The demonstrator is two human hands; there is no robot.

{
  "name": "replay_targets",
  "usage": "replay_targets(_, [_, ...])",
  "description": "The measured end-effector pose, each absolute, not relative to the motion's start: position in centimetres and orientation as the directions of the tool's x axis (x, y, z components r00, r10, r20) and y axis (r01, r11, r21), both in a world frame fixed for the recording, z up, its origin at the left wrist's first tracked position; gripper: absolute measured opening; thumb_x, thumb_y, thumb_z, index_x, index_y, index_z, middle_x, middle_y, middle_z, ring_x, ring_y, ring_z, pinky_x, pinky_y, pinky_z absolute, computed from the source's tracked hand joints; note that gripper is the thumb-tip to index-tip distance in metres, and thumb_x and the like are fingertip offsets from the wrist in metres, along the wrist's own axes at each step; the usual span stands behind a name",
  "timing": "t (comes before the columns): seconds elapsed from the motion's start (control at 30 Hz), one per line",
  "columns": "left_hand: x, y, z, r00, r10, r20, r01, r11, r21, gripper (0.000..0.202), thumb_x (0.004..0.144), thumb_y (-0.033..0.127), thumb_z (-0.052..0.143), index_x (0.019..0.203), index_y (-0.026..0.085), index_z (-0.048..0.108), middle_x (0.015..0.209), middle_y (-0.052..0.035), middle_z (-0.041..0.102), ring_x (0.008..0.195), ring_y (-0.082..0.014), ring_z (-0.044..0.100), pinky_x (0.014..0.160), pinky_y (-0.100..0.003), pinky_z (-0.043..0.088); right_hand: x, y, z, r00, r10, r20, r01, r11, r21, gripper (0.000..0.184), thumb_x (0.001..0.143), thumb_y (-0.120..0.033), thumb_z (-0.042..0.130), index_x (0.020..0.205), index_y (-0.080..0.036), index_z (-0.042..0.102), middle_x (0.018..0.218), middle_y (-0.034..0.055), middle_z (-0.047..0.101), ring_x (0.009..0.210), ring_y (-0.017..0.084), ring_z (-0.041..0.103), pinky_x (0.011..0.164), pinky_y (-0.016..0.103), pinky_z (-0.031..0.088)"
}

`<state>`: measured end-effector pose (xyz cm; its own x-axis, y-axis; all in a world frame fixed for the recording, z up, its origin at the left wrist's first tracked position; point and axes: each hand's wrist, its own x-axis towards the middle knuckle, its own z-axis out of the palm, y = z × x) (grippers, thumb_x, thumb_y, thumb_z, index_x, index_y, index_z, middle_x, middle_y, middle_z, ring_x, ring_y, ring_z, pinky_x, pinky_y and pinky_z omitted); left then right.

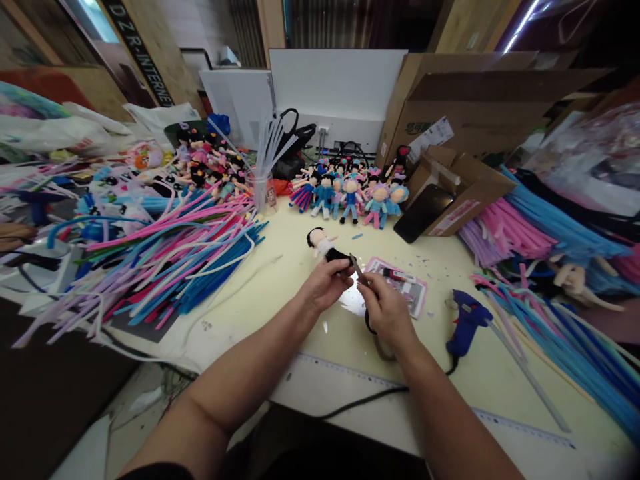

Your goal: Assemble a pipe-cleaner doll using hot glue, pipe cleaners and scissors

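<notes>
Near the middle of the table, my left hand [327,283] is closed on a small doll [324,247] with black hair, a white top and black legs. The doll's head points away to the left, and its leg end lies at my fingers. My right hand [389,308] grips a pair of scissors [361,272], their dark handle loop showing below the fingers. The blades reach the end of the doll's black legs; whether they are parted I cannot tell. Under the hands lies a pink-edged printed sheet [417,293].
A blue glue gun [466,321] with a long glue stick rests at right. Bundles of pipe cleaners [200,250] cover the left, with more [575,333] at right. Finished dolls [350,197] stand behind, beside a phone [424,213] and cardboard boxes [463,193]. A ruler [345,373] lies along the front.
</notes>
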<state>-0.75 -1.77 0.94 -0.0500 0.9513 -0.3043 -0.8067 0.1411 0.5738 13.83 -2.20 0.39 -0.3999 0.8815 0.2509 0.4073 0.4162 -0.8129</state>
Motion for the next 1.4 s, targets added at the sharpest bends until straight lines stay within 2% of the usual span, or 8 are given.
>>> replay_targets(0.1, [-0.75, -1.64, 0.89, -0.064, 0.941, -0.332, -0.819, 0.141, 0.556, 0.015, 0.063, 0.008, 0.066, 0.072, 0.013, 0.055, 0.06, 0.0017, 0.058, 0.055, -0.0091, 0.055, 0.053, -0.022, 0.039, 14.12, -1.99, 0.49, -0.406, 0.892, 0.2, 0.169, 0.288, -0.942, 0.021, 0.091, -0.037, 0.042, 0.098, -0.021, 0.054, 0.057, -0.0046, 0.044, 0.052, 0.013, 0.043, 0.051, 0.024, 0.034])
replay_targets(0.17, [-0.79, -1.63, 0.94, -0.058, 0.934, -0.352, -0.827, 0.152, 0.541, 0.014, 0.064, 0.007, 0.065, 0.073, 0.013, 0.055, 0.061, 0.0017, 0.058, 0.055, -0.0088, 0.056, 0.053, -0.022, 0.039, 14.29, -1.95, 0.48, -0.377, 0.902, 0.213, 0.095, 0.266, -0.959, 0.022, 0.091, -0.038, 0.042, 0.1, -0.021, 0.053, 0.058, -0.0052, 0.042, 0.052, 0.012, 0.043, 0.051, 0.023, 0.034])
replay_targets(0.43, [-1.1, -1.88, 1.38, 0.014, 0.926, -0.377, -0.86, 0.204, 0.467, 0.006, 0.07, 0.008, 0.062, 0.073, 0.01, 0.057, 0.059, 0.0009, 0.057, 0.053, -0.0067, 0.055, 0.05, -0.019, 0.037, 14.1, -2.02, -0.3, -0.373, 0.877, 0.302, 0.412, 0.448, -0.794, 0.019, 0.091, -0.035, 0.046, 0.101, -0.021, 0.054, 0.069, -0.0016, 0.056, 0.06, 0.013, 0.05, 0.059, 0.025, 0.036])
replay_targets(0.8, [-0.79, -2.34, 1.77, 0.081, 0.934, -0.348, -0.869, 0.237, 0.435, 0.003, 0.073, 0.009, 0.059, 0.07, 0.01, 0.059, 0.056, 0.0, 0.056, 0.052, -0.0065, 0.053, 0.051, -0.018, 0.04, 13.82, -1.98, -0.4, -0.402, 0.852, 0.336, 0.48, 0.509, -0.715, 0.02, 0.091, -0.035, 0.043, 0.099, -0.02, 0.054, 0.08, 0.0023, 0.064, 0.067, 0.016, 0.056, 0.061, 0.025, 0.037])
replay_targets(0.97, [-0.53, -2.26, 1.73, 0.037, 0.932, -0.362, -0.849, 0.22, 0.48, 0.006, 0.072, 0.008, 0.058, 0.066, 0.01, 0.058, 0.054, -0.0005, 0.055, 0.052, -0.0068, 0.051, 0.051, -0.018, 0.039, 13.89, -1.97, -0.35, -0.418, 0.841, 0.344, 0.538, 0.534, -0.653, 0.019, 0.091, -0.031, 0.042, 0.101, -0.02, 0.055, 0.088, 0.0043, 0.065, 0.074, 0.019, 0.058, 0.063, 0.026, 0.037])
replay_targets(1.17, [-0.33, -1.97, 1.2, -0.016, 0.926, -0.378, -0.849, 0.187, 0.494, 0.006, 0.068, 0.007, 0.061, 0.066, 0.011, 0.057, 0.055, 0.0004, 0.054, 0.053, -0.0065, 0.05, 0.051, -0.018, 0.037, 13.83, -2.22, 0.01, -0.4, 0.869, 0.292, 0.61, 0.49, -0.623, 0.018, 0.09, -0.031, 0.042, 0.099, -0.022, 0.055, 0.082, 0.0039, 0.063, 0.07, 0.02, 0.056, 0.061, 0.028, 0.033])
replay_targets(1.27, [-0.35, -1.76, 0.97, -0.021, 0.917, -0.397, -0.853, 0.191, 0.486, 0.008, 0.068, 0.007, 0.062, 0.066, 0.011, 0.056, 0.056, 0.0014, 0.053, 0.052, -0.006, 0.05, 0.05, -0.018, 0.036, 13.92, -1.96, -0.03, -0.405, 0.887, 0.222, 0.529, 0.426, -0.734, 0.015, 0.089, -0.032, 0.044, 0.094, -0.022, 0.054, 0.071, 0.0008, 0.058, 0.062, 0.017, 0.051, 0.057, 0.027, 0.032])
replay_targets(1.4, [-0.56, -1.54, 0.87, -0.064, 0.917, -0.394, -0.859, 0.15, 0.489, 0.01, 0.066, 0.006, 0.063, 0.068, 0.012, 0.055, 0.058, 0.0019, 0.054, 0.053, -0.0058, 0.051, 0.05, -0.019, 0.036, 13.99, -1.63, -0.14, -0.443, 0.886, 0.136, 0.227, 0.257, -0.939, 0.02, 0.091, -0.039, 0.04, 0.093, -0.021, 0.05, 0.056, -0.005, 0.044, 0.052, 0.013, 0.044, 0.051, 0.024, 0.034])
